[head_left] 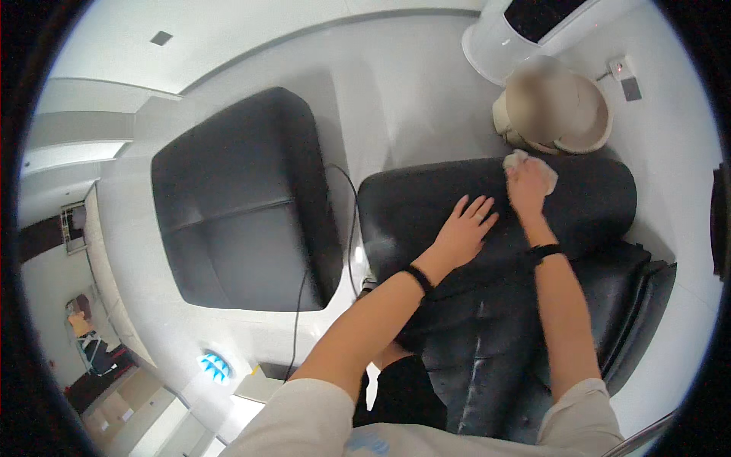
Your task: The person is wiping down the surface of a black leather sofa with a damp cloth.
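A black leather-like sofa (502, 320) lies below me, with its padded armrest (411, 194) across the far side. My right hand (526, 183) presses a crumpled off-white cloth (549, 176) onto the top of the armrest near its far edge. Part of the cloth is hidden under the fingers. To the left of it, my left hand (465, 231) rests palm down on the armrest, fingers spread, with nothing held. Both wrists wear black bands.
A black ottoman (228, 240) stands left of the sofa. A dark cable (355, 211) runs between them. Beyond the armrest are a round beige container-like object (591, 123), partly blurred, and a white rounded fixture (485, 51). A socket (619, 67) is on the wall.
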Demonstrator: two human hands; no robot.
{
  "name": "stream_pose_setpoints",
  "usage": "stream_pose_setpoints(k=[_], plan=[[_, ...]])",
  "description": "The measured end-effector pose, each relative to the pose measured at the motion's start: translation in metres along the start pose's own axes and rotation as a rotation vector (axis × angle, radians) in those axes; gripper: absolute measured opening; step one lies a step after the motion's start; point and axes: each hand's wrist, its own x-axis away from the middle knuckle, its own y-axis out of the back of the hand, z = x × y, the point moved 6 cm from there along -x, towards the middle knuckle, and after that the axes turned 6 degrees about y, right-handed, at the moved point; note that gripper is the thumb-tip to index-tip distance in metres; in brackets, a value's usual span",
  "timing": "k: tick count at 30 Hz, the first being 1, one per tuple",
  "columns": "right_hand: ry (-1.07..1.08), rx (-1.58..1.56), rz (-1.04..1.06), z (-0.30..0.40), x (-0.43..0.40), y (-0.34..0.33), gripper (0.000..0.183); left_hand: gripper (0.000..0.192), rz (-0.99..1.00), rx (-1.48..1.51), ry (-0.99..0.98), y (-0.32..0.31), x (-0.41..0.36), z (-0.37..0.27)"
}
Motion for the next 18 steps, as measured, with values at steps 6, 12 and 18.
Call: stream_pose_setpoints(k=[6, 12, 18], plan=[[0.161, -0.288, -0.135, 0.129, 0.092, 0.026, 0.041, 0.053, 0.129, 0.229, 0.393, 0.116, 0.175, 0.032], [-0.367, -1.040, 0.439, 0.097, 0.188, 0.065, 0.037, 0.043, -0.087, 0.022, 0.567, 0.303, 0.342, 0.023], [-0.603, -1.507, 0.073, 0.085, 0.246, 0.176, 0.040, 0.036, -0.468, 0.311, 0.741, 0.433, 0.398, -0.012]])
